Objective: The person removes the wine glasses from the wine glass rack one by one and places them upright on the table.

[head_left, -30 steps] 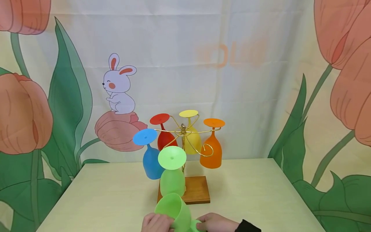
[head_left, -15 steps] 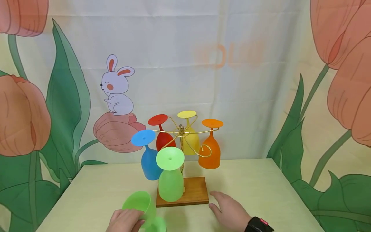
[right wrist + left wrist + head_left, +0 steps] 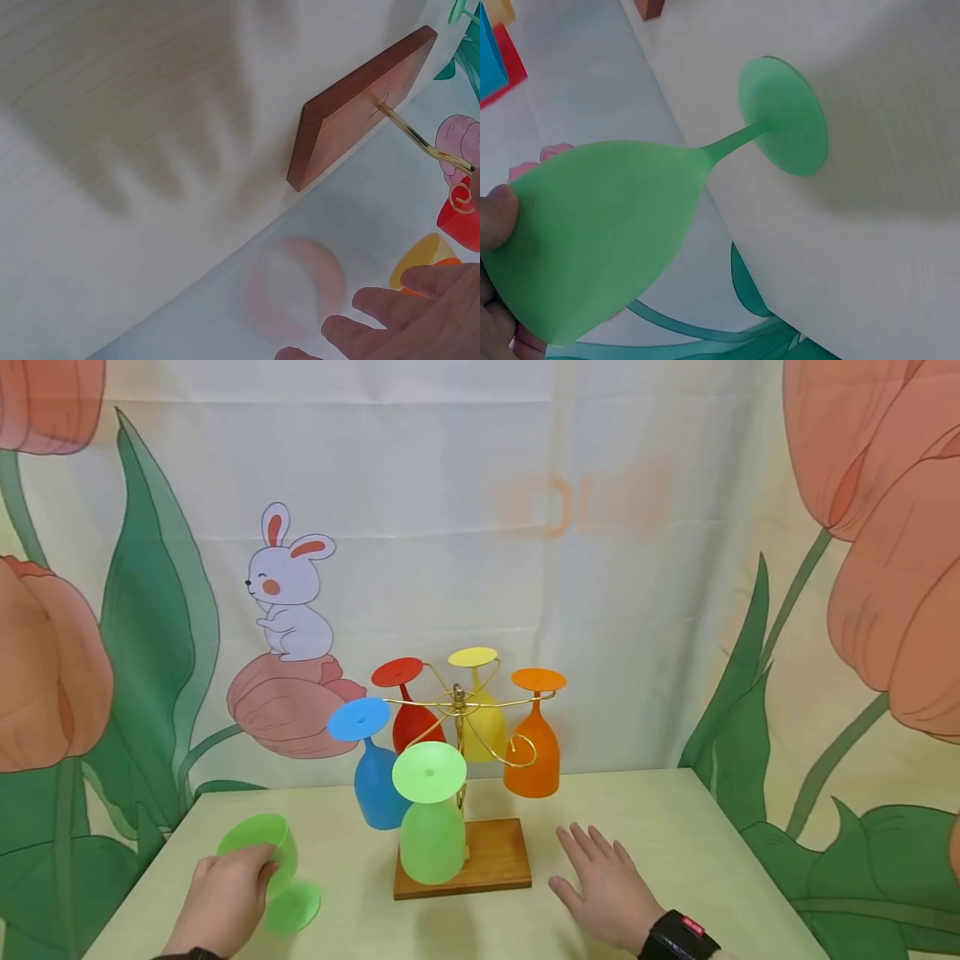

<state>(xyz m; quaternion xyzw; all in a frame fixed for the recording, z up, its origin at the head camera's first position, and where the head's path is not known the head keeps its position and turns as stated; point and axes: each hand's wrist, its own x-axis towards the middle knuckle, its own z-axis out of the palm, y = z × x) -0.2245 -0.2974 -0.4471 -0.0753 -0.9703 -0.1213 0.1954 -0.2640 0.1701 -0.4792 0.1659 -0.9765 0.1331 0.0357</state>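
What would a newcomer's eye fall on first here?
Probably the gold wire rack in the middle of the table, with a blue goblet, red goblet, yellow goblet, orange goblet and front green goblet hanging foot-up. Next, the held green goblet on the left, its bowl gripped by the left hand; the right hand, fingers spread, is right of the rack. Behind, a cartoon rabbit shows on the backdrop's left.
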